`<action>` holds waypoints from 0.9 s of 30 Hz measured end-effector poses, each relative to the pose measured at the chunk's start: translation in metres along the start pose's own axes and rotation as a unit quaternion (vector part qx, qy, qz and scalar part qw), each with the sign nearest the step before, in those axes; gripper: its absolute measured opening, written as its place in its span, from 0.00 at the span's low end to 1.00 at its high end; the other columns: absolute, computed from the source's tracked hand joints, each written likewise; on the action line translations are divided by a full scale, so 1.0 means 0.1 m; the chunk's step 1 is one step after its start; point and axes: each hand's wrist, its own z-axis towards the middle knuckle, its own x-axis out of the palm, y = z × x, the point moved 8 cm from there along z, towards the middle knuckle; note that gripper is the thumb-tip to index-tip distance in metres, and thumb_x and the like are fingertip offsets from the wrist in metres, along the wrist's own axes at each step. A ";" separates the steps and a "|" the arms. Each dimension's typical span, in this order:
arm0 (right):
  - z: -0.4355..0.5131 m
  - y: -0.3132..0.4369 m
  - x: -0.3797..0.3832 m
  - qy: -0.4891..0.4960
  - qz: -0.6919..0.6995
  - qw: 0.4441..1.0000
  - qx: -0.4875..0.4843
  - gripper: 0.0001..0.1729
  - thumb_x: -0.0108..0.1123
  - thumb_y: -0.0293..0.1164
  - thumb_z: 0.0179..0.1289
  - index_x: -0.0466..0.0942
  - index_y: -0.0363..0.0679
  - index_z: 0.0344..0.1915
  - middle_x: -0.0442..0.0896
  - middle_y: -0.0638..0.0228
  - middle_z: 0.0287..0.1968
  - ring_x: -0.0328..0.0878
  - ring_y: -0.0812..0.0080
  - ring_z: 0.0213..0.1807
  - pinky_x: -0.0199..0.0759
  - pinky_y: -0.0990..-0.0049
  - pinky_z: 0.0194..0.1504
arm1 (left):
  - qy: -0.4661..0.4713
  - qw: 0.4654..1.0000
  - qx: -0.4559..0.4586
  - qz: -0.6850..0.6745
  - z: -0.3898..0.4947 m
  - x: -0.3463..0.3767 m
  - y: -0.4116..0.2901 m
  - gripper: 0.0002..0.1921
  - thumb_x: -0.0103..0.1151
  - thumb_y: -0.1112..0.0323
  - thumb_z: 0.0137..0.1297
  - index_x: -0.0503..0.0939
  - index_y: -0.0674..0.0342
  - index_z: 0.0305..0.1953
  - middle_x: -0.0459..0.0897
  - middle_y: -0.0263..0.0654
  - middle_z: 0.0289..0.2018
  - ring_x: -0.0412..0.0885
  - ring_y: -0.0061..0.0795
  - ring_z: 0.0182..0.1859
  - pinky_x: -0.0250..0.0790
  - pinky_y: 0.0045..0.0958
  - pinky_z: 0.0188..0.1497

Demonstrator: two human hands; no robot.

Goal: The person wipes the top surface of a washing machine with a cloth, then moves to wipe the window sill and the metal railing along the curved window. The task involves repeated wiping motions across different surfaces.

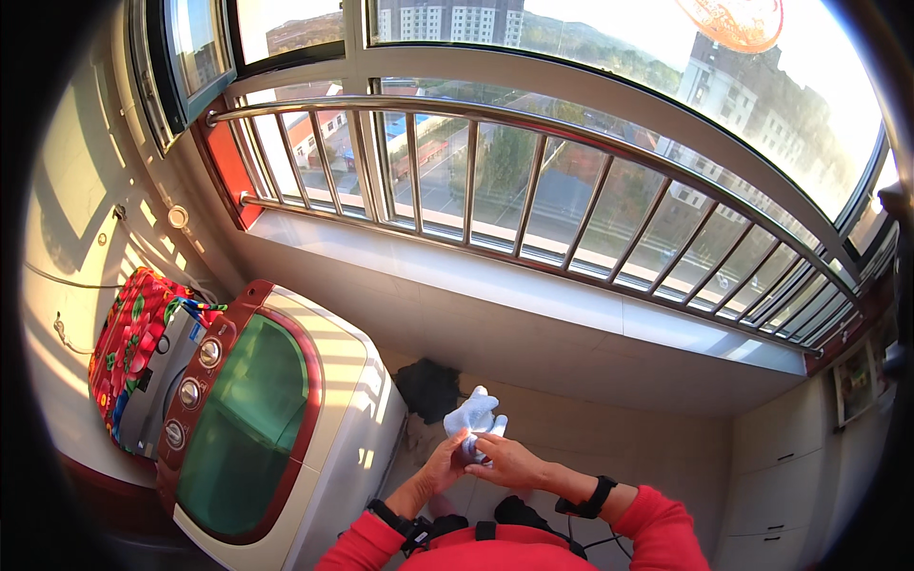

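Observation:
A light blue-white cloth glove (pixel 471 417) is bunched between my two hands, in front of my body near the lower middle of the view. My left hand (pixel 447 460) grips its lower end from the left, thumb pointing up. From the right, my right hand (pixel 508 460) pinches the same part, its fingers touching those of my left hand. Several of the glove's fingers stick up and to the right. Part of the glove is hidden by my hands.
A twin-tub washing machine (pixel 343 385) with a green lid stands at the left, beside a flowered cloth (pixel 132 335). A dark cloth heap (pixel 428 389) lies on the floor by the wall. A metal railing (pixel 500 114) crosses the window; a white cabinet (pixel 775 457) is at right.

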 end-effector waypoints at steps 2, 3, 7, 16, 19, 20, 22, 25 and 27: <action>-0.11 0.02 -0.03 0.009 -0.051 0.997 -0.057 0.23 0.57 0.46 0.68 0.75 0.42 0.55 0.76 0.47 0.60 0.75 0.54 0.61 0.70 0.60 0.59 | -0.083 0.995 0.051 0.036 0.12 -0.07 -0.07 0.19 0.55 0.55 0.72 0.73 0.58 0.57 0.81 0.35 0.48 0.80 0.30 0.52 0.74 0.38 0.56; -0.17 -0.04 -0.08 0.035 -0.012 0.997 -0.066 0.24 0.55 0.47 0.69 0.74 0.44 0.57 0.75 0.49 0.61 0.74 0.54 0.62 0.69 0.60 0.61 | -0.101 0.991 0.075 0.051 0.18 -0.08 -0.11 0.18 0.55 0.57 0.72 0.73 0.59 0.57 0.81 0.35 0.48 0.80 0.29 0.51 0.74 0.37 0.56; -0.46 -0.29 -0.79 0.031 -0.007 0.996 -0.083 0.20 0.53 0.41 0.72 0.75 0.49 0.60 0.77 0.59 0.61 0.75 0.58 0.62 0.71 0.64 0.61 | -0.182 0.965 0.165 0.096 0.45 -0.12 -0.30 0.17 0.58 0.66 0.70 0.73 0.62 0.57 0.80 0.34 0.48 0.80 0.27 0.50 0.73 0.32 0.56; -1.16 -0.74 -3.84 -0.389 -0.213 0.893 -0.079 0.16 0.59 0.26 0.66 0.79 0.45 0.53 0.80 0.60 0.58 0.76 0.57 0.60 0.72 0.65 0.59 | -0.228 0.923 0.283 0.122 0.95 -0.07 -0.83 0.20 0.54 0.66 0.70 0.72 0.68 0.60 0.80 0.36 0.48 0.80 0.26 0.50 0.72 0.29 0.55; -1.29 -0.80 -4.61 -0.476 -0.298 0.822 -0.096 0.15 0.57 0.25 0.66 0.80 0.45 0.53 0.80 0.60 0.58 0.76 0.58 0.60 0.70 0.65 0.60 | -0.254 0.912 0.292 0.137 1.05 -0.06 -1.00 0.20 0.53 0.64 0.72 0.72 0.69 0.60 0.80 0.36 0.49 0.79 0.25 0.51 0.71 0.28 0.54; -1.32 -0.82 -4.82 -0.492 -0.338 0.797 -0.089 0.15 0.56 0.26 0.67 0.80 0.46 0.53 0.80 0.61 0.58 0.76 0.58 0.60 0.70 0.64 0.61 | -0.257 0.898 0.325 0.148 1.04 -0.02 -1.09 0.20 0.53 0.64 0.72 0.72 0.68 0.59 0.80 0.36 0.48 0.78 0.24 0.50 0.71 0.27 0.53; -1.33 -0.91 -5.17 -0.516 -0.398 0.755 -0.079 0.15 0.55 0.27 0.69 0.80 0.47 0.54 0.80 0.63 0.58 0.77 0.60 0.59 0.69 0.64 0.62 | -0.258 0.864 0.387 0.192 1.04 0.08 -1.28 0.19 0.53 0.62 0.72 0.72 0.67 0.59 0.80 0.35 0.47 0.78 0.23 0.48 0.70 0.26 0.52; -1.24 -1.13 -5.60 -0.532 -0.447 0.717 -0.057 0.15 0.52 0.30 0.72 0.80 0.48 0.55 0.81 0.65 0.57 0.77 0.61 0.59 0.69 0.64 0.62 | -0.413 0.791 0.329 0.309 1.17 0.00 -1.61 0.23 0.55 0.60 0.71 0.71 0.70 0.59 0.81 0.39 0.49 0.78 0.27 0.50 0.69 0.30 0.54; -1.13 -1.32 -5.83 -0.533 -0.447 0.717 -0.051 0.15 0.51 0.31 0.73 0.81 0.49 0.54 0.82 0.65 0.57 0.78 0.62 0.59 0.71 0.64 0.61 | -0.352 0.677 0.499 0.411 1.26 0.33 -1.91 0.24 0.55 0.59 0.70 0.70 0.71 0.60 0.81 0.46 0.51 0.79 0.34 0.53 0.69 0.33 0.56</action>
